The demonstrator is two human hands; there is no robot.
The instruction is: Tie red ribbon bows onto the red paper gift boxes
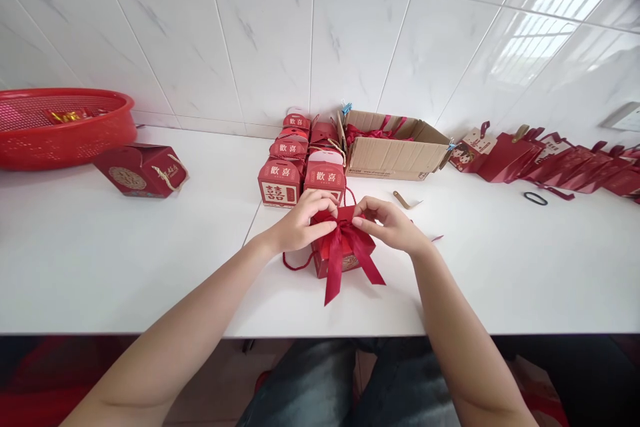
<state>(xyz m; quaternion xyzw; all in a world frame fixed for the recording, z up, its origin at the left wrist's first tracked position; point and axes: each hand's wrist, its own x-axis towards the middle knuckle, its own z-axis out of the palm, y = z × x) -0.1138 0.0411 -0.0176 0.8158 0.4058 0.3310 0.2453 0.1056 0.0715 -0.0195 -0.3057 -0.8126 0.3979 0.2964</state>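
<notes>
A small red gift box (321,265) sits near the front edge of the white table, with a dark red ribbon (345,247) tied in a bow on its top. The ribbon's two tails hang down over the front of the box. My left hand (310,219) pinches the bow's left side between thumb and fingers. On the other side, my right hand (387,221) pinches the bow's right loop. A red cord (299,265) curls out at the left of the box. The bow loops are partly hidden by my fingers.
Behind stand several red boxes (280,190) in two rows, beside a cardboard carton (395,163) of red ribbons. A red box (140,170) and red basket (65,153) are left. Red bags (510,157), a black ring (535,198) and a brown strip (403,200) lie right.
</notes>
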